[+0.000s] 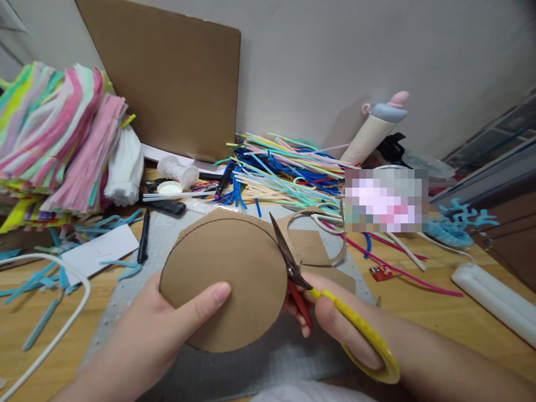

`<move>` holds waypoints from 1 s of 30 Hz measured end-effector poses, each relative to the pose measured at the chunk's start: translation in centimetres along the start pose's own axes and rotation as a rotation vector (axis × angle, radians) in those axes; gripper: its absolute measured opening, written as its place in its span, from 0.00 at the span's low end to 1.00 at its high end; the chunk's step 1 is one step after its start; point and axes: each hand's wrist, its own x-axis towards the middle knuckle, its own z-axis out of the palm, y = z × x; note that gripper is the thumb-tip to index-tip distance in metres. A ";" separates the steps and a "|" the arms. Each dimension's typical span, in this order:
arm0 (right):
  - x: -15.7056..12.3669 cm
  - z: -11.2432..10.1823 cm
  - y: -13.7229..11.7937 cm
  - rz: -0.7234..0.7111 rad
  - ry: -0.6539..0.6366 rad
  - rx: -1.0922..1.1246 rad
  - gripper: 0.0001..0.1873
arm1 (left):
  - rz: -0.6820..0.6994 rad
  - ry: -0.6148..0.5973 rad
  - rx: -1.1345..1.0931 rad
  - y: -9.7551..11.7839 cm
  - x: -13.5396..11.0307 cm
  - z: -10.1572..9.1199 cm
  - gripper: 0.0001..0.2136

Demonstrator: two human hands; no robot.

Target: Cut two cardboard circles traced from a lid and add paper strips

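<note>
My left hand (167,324) grips a round brown cardboard disc (226,273), thumb on top near its lower middle. A pencil line runs just inside the disc's upper edge. My right hand (339,318) is closed in the handles of yellow-and-red scissors (293,268). Their blades are at the disc's right edge, pointing up and away from me. A curved strip of cut-off cardboard (318,245) hangs at the right of the blades.
A grey mat (167,234) lies under the work on the wooden table. Behind it are piles of coloured pipe cleaners (285,167), fluffy bundles (58,134), a black pen (144,237), a cardboard sheet (176,78) against the wall and a bottle (377,128).
</note>
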 end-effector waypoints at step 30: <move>0.3 0.5 -0.2 0.188 0.052 0.173 0.36 | -0.028 -0.027 -0.034 0.6 0.4 -0.6 0.15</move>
